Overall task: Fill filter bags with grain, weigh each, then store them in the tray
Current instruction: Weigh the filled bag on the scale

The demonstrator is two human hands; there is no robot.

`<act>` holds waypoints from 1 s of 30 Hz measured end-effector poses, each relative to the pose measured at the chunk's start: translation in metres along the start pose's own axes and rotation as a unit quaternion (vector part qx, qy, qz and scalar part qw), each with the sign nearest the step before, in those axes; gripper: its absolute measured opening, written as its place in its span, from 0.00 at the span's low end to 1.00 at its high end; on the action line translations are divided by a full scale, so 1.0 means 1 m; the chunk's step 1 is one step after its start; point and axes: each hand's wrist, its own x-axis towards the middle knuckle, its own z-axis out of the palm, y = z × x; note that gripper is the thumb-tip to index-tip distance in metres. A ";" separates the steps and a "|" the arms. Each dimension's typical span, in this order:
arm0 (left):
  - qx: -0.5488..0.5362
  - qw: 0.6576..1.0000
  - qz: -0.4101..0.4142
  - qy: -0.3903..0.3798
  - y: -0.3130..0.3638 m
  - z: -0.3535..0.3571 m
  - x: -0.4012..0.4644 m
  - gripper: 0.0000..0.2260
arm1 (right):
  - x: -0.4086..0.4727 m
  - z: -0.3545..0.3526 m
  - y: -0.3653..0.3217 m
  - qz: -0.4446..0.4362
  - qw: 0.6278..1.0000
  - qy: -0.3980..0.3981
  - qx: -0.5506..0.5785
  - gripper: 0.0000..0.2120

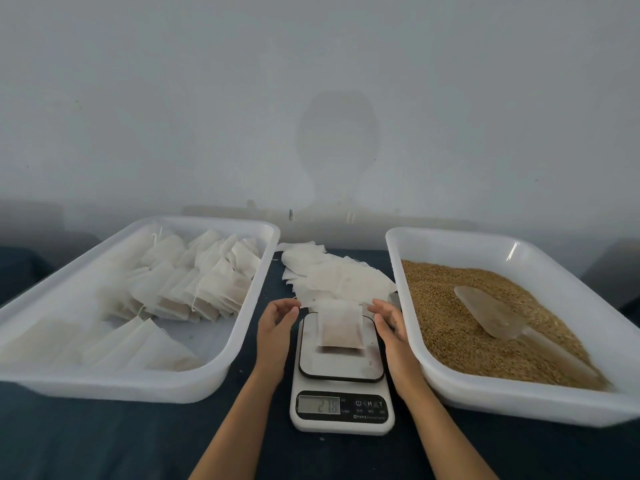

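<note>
Now: filled filter bag (340, 328) lies on scale (341, 375) | your left hand (277, 318) and right hand (389, 318) flank it, grips loosely open, empty | risk: brushing the platform skews the reading.

Two bare forearms enter from about 6 o'clock. No sleeve, watch, ring or glove shows on either. The left hand (277, 318) and the right hand (389, 320) are bare too, with slim fingers and short, unpainted nails. Only hands and forearms are in view.
</note>
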 end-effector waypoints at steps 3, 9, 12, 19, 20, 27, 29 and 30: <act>-0.002 1.000 -0.002 0.000 0.001 0.000 0.000 0.06 | 0.000 0.000 0.000 -0.002 1.000 -0.005 0.001 0.13; 0.034 0.999 0.012 -0.032 0.001 0.002 0.000 0.06 | 0.000 0.001 -0.002 -0.004 1.000 -0.016 0.003 0.13; 0.081 0.993 0.028 -0.078 0.004 0.005 0.001 0.05 | 0.003 0.002 -0.005 -0.003 1.000 -0.021 0.001 0.13; 0.312 0.934 0.002 -0.174 0.028 0.024 0.007 0.29 | 0.013 0.010 -0.016 0.008 0.995 -0.055 -0.077 0.13; 0.338 0.925 0.015 -0.172 0.033 0.026 0.008 0.33 | 0.014 0.012 -0.019 0.001 0.994 -0.057 -0.088 0.14; 0.433 0.889 0.119 -0.087 0.074 0.015 -0.005 0.19 | 0.014 0.034 -0.064 -0.067 0.994 -0.072 -0.055 0.19; 0.433 0.889 0.134 -0.058 0.093 0.005 -0.007 0.11 | 0.015 0.047 -0.083 -0.092 0.991 -0.086 -0.037 0.18; 0.442 0.884 0.150 -0.037 0.103 -0.002 -0.008 0.06 | 0.017 0.056 -0.092 -0.107 0.990 -0.092 -0.028 0.17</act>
